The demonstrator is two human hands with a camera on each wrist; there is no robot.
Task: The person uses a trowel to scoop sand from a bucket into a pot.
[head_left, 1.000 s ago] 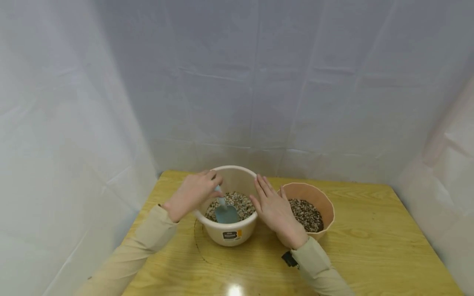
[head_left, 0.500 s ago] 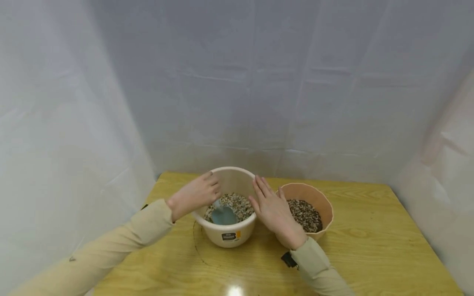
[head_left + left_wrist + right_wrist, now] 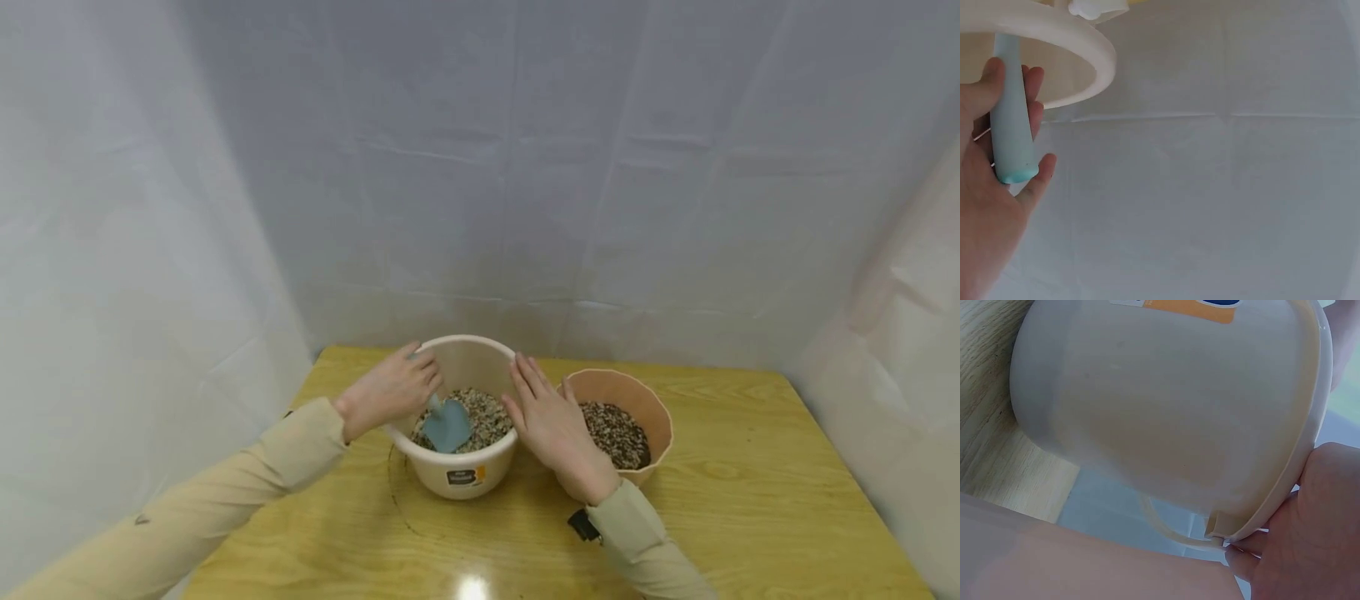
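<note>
Left hand (image 3: 390, 390) curled round pale blue trowel (image 3: 445, 422), thumb and fingers wrapped on handle (image 3: 1011, 119); handle end visible in left wrist view, upper part cut off behind bowl rim there. Trowel blade tilted down inside cream bowl (image 3: 463, 479), lying on gravel (image 3: 487, 413); blade tip partly sunk or just resting, cannot tell which. Handle in head view mostly hidden by fingers.

Right hand (image 3: 553, 429) flat, fingers straight and close together, pressed against right side of cream bowl at rim; nothing gripped. Right wrist view: palm (image 3: 1310, 525) touching bowl rim and small lug under it, fingertips out of frame. Orange-and-blue label on bowl front, text too small to read in either view.

Terracotta-coloured pot (image 3: 651, 411) just beside cream bowl on right, holding darker gravel; near-left part of pot hidden behind right hand, so touching bowl or not unclear. Small black object (image 3: 582, 525) at right cuff, partly hidden by sleeve.

Both bowls standing on yellow wooden surface (image 3: 750, 500), faint dark ring mark around cream bowl base, glare spot at near edge. Beige sleeves on both arms, left one cut off at frame bottom. White creased sheeting (image 3: 525, 167) on back and both sides; left wrist view mostly filled by it.
</note>
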